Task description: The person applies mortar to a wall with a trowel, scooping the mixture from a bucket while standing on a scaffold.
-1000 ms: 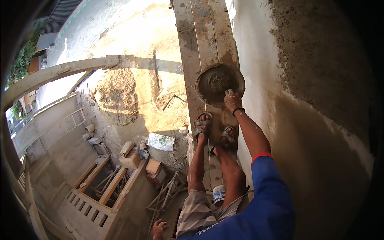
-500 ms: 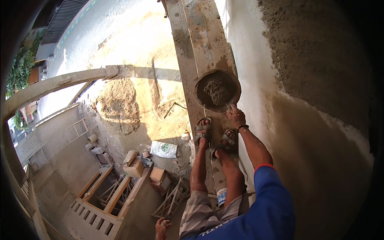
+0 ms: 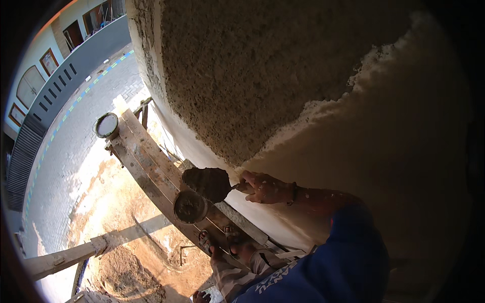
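Note:
My right hand (image 3: 263,189) is closed around the handle of a trowel, raised beside the wall. A thick lump of grey wet mortar (image 3: 206,183) covers the trowel's blade. Just below it, a round basin (image 3: 189,222) with mortar in it rests on the plank scaffold (image 3: 147,164), in front of my sandalled feet. The wall (image 3: 283,70) has rough, dark plaster in its upper part and a smoother surface (image 3: 348,166) lower down, with a ragged pale border between. My left hand (image 3: 201,297) shows only partly at the bottom edge; its grip is unclear.
A bucket (image 3: 107,135) of pale liquid stands at the planks' far end. Below on the left lie a sand heap (image 3: 126,272) and a wooden beam (image 3: 60,260) crossing under the scaffold. A paved street (image 3: 76,166) runs beyond.
My right hand has risen from the basin's rim toward the wall, and the mortar-loaded trowel now shows. The view has swung toward the wall and the scaffold's far end.

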`<control>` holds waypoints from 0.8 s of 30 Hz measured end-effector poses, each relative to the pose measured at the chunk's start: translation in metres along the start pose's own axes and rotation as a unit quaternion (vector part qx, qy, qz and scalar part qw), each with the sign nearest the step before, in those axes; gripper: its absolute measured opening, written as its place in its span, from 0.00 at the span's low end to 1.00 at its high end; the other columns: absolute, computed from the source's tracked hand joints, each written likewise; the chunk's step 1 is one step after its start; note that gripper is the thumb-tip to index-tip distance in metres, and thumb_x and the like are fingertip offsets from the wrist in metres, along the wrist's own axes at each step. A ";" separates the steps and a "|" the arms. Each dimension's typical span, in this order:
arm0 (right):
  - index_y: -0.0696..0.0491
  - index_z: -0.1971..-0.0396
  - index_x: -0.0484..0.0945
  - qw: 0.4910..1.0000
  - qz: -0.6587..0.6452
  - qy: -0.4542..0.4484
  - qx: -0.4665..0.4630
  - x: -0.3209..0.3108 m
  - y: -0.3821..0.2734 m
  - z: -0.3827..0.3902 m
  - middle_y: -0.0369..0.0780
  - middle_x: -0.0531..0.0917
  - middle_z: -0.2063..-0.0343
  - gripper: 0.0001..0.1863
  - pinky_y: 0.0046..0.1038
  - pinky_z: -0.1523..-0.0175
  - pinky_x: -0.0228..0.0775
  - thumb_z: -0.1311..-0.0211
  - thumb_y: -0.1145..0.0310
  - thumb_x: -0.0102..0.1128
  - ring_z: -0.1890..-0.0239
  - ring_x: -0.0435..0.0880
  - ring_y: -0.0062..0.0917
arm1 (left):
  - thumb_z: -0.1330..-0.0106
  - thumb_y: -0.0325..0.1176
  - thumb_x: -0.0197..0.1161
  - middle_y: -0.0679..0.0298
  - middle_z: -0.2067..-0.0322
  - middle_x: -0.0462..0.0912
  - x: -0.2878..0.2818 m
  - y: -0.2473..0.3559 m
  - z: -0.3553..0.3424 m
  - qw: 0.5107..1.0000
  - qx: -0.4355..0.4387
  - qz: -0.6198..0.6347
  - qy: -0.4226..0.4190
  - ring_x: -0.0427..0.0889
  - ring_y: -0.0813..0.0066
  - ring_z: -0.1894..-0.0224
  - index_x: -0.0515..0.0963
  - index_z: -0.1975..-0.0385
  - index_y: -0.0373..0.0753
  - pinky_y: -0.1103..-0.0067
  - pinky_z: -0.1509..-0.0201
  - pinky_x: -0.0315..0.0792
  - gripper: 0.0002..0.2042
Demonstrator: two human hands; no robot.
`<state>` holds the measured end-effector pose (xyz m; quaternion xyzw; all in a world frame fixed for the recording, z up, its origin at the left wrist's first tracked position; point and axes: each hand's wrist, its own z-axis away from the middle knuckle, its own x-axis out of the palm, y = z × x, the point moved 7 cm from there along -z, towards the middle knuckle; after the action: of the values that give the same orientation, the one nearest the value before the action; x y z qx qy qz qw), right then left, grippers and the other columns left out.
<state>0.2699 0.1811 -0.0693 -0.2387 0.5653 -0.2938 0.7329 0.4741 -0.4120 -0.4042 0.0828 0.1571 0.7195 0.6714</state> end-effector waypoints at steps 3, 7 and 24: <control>0.60 0.57 0.69 0.999 0.026 0.014 0.011 -0.097 -0.078 0.046 0.47 0.76 0.60 0.23 0.35 0.56 0.69 0.51 0.63 0.61 0.58 0.77 0.39 | 0.38 0.34 0.52 0.56 0.66 0.76 0.040 0.079 -0.008 0.998 0.058 -0.035 -0.016 0.79 0.60 0.75 0.64 0.50 0.42 0.73 0.77 0.69 0.16; 0.60 0.53 0.71 0.986 0.137 0.069 -0.063 -0.195 -0.194 0.096 0.47 0.79 0.65 0.25 0.32 0.59 0.70 0.49 0.60 0.59 0.62 0.80 0.34 | 0.42 0.33 0.56 0.54 0.69 0.76 0.077 0.155 0.001 0.992 0.128 -0.014 -0.016 0.77 0.65 0.82 0.63 0.48 0.35 0.75 0.82 0.69 0.21; 0.55 0.49 0.71 0.831 0.124 0.511 0.184 -0.431 -0.230 0.252 0.31 0.74 0.79 0.24 0.17 0.73 0.66 0.40 0.55 0.54 0.79 0.71 0.11 | 0.41 0.33 0.53 0.55 0.71 0.74 0.054 0.149 0.022 0.987 0.088 -0.124 -0.042 0.77 0.62 0.82 0.68 0.59 0.35 0.75 0.87 0.67 0.13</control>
<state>0.3955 0.3231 0.4468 0.1563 0.8195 -0.3793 0.4001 0.3365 -0.3635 -0.3385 0.1519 0.2008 0.6098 0.7515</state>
